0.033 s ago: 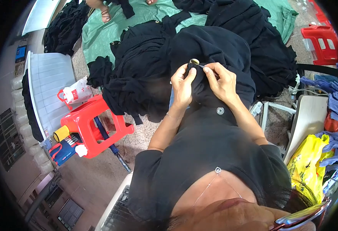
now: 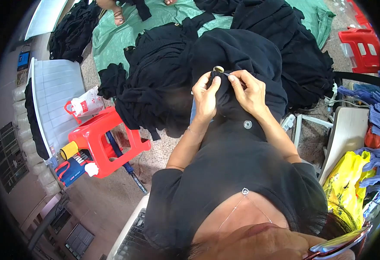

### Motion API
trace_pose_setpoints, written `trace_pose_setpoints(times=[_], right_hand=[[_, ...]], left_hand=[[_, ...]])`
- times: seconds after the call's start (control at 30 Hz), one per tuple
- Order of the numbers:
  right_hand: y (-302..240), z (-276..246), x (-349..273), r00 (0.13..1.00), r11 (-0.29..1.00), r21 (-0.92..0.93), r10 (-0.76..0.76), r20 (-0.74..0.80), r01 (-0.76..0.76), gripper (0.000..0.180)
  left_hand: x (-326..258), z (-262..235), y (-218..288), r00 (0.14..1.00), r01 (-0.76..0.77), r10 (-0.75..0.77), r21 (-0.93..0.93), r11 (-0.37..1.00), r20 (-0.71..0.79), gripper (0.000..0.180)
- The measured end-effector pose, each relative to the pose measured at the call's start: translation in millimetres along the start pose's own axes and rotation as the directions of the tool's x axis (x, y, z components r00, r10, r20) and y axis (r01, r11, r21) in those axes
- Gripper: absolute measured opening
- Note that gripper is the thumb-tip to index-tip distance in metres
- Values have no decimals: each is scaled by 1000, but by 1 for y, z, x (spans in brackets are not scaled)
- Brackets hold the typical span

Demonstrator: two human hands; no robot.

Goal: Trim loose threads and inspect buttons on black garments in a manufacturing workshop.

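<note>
A black knitted garment (image 2: 242, 50) lies across my lap. My left hand (image 2: 205, 99) is closed on a bunched bit of its cloth, thumb on top, just below a round gold-coloured button (image 2: 218, 69). Close by on the right, my right hand (image 2: 249, 93) pinches thumb against forefinger beside that button. A thin, small thing shows at its fingertips, too small to name. Nearer to me, a grey button (image 2: 247, 125) rests on black cloth by my right wrist.
Heaps of black garments (image 2: 164, 65) lie around my lap, partly on a green sheet (image 2: 107, 43). Left stands a red plastic stool (image 2: 107, 130) beside a white bag (image 2: 87, 103). A yellow bag (image 2: 343, 177) and blue cloth (image 2: 378, 112) are at right. Another person's foot (image 2: 119, 18) shows far off.
</note>
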State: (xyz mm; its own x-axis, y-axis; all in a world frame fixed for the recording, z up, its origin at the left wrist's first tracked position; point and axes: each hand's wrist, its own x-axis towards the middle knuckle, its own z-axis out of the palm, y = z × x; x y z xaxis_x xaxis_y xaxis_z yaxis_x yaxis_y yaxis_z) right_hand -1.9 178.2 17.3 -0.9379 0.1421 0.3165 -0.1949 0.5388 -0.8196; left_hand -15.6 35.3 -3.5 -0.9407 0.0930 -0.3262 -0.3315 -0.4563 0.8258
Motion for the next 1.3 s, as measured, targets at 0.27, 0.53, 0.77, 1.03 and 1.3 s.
trace_pose_setpoints(times=[0.27, 0.53, 0.77, 1.03, 1.3], right_hand=[[0, 4, 0, 1000, 1000, -19, -9, -9, 8, 12], [-2, 7, -2, 999, 1000, 19, 12, -35, -12, 12], [3, 9, -3, 999, 999, 21, 34, -36, -33, 12], [2, 6, -2, 992, 990, -98, -108, -64, 101, 13], [2, 6, -1, 991, 989, -96, -118, -60, 112, 12]], left_hand=[[-1, 2, -4, 995, -91, 93, 63, 994, -25, 20], [-2, 2, -7, 989, -140, 144, 109, 984, -24, 20], [-4, 4, -8, 994, -99, 100, 36, 994, -32, 19], [-3, 4, -8, 996, -80, 79, -14, 997, -31, 19], [-4, 6, -4, 998, -68, 68, -10, 998, -15, 18]])
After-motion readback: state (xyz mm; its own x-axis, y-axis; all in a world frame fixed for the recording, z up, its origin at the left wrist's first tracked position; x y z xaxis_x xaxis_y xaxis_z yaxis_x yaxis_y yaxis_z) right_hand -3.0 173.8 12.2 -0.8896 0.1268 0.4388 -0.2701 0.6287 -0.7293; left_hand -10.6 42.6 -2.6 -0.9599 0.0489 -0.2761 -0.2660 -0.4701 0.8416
